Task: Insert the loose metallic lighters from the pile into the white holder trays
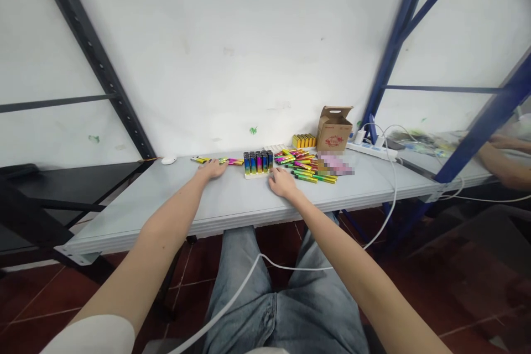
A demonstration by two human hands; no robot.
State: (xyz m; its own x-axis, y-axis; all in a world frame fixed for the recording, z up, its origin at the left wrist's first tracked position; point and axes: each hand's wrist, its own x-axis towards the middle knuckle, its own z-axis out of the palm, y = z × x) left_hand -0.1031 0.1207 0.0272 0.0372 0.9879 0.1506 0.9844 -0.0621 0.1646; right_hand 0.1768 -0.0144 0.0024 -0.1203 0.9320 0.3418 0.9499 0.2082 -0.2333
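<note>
Your rack [258, 175] stands on the desk [357, 183] between two groups of tubes [305, 166]. Behind the right group, a carton [333, 137] stands beside a power strip [370, 150].

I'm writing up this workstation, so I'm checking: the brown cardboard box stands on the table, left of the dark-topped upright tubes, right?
Not quite: the head view shows the brown cardboard box to the right of the dark-topped upright tubes, not left. It does stand on the table.

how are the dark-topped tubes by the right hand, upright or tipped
Upright: the dark-topped tubes stand in rows in a white holder, dark ends up, beside the right hand.
</note>
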